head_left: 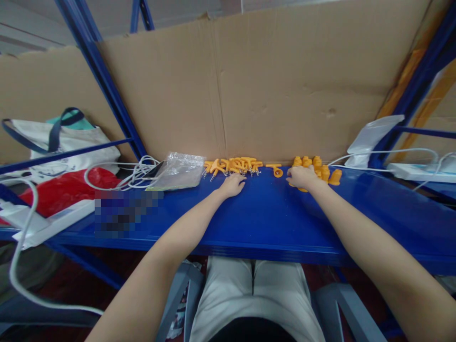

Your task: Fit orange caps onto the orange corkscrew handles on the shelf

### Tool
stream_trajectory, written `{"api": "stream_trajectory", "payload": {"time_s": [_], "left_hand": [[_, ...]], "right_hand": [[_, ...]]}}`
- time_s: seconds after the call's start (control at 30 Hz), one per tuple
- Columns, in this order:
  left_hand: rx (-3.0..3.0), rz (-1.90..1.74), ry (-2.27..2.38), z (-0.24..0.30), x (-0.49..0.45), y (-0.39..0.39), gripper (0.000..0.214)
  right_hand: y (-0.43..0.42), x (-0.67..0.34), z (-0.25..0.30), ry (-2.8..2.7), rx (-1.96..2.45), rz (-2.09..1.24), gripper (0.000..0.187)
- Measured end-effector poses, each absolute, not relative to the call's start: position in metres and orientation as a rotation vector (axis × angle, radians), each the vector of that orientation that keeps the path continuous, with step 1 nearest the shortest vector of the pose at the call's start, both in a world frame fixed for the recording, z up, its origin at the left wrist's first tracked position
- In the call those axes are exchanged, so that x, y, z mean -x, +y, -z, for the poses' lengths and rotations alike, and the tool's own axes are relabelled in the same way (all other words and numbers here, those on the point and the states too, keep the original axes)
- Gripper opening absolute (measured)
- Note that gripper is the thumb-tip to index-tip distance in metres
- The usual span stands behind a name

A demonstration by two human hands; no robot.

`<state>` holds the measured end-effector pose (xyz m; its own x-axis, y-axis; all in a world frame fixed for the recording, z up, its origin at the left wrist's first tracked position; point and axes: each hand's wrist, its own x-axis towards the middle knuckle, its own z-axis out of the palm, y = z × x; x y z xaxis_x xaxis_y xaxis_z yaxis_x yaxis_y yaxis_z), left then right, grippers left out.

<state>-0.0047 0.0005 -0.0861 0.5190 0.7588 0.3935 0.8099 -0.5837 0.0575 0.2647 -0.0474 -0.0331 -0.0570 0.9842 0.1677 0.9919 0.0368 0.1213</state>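
Note:
My left hand (233, 184) rests on the blue shelf (263, 218), its fingers curled at the edge of a row of orange T-shaped plastic pieces with metal chains (233, 165). Whether it holds one I cannot make out. My right hand (302, 177) lies with fingers closed over the left side of a heap of stubby orange plastic parts (322, 172). A single orange piece with a ring (275, 169) lies between the two hands, touching neither.
A cardboard sheet (278, 85) stands along the back. To the left lie a clear plastic bag (180, 171), white cables (121, 173), a red bag (67, 187) and a white tote (67, 142). At the right are a white pouch (372, 137) and a power strip (420, 172). Blue rack posts (103, 85) flank the shelf.

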Motion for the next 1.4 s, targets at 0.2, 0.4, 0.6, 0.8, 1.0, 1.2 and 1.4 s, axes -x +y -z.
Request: {"api": "stream_trajectory", "payload": {"time_s": [0.2,0.4,0.6,0.8,1.0,1.2,1.4], "left_hand": [[2.598,0.706,-1.352,0.081,0.001,-0.003,0.027],[2.516,0.979,-1.336,0.073,0.000,-0.004,0.019],[2.464,1.233,-1.315,0.070,-0.001,-0.004,0.013],[2.285,1.564,-1.134,0.061,-0.004,-0.012,0.015],[2.197,1.667,-1.036,0.050,0.002,-0.019,0.018],[2.362,1.528,-1.154,0.055,-0.002,-0.019,0.012],[2.535,1.398,-1.220,0.062,-0.003,-0.018,0.032]], "right_hand": [[-0.054,-0.258,0.027,-2.250,2.168,0.271,0.037],[-0.053,-0.257,0.029,-2.266,2.126,0.274,0.036],[-0.055,-0.256,0.029,-2.281,2.129,0.276,0.036],[-0.057,-0.254,0.028,-2.282,2.142,0.274,0.041],[-0.056,-0.253,0.029,-2.292,2.137,0.275,0.041],[-0.054,-0.256,0.031,-2.305,2.111,0.282,0.041],[-0.055,-0.255,0.031,-2.303,2.063,0.275,0.038]]}}
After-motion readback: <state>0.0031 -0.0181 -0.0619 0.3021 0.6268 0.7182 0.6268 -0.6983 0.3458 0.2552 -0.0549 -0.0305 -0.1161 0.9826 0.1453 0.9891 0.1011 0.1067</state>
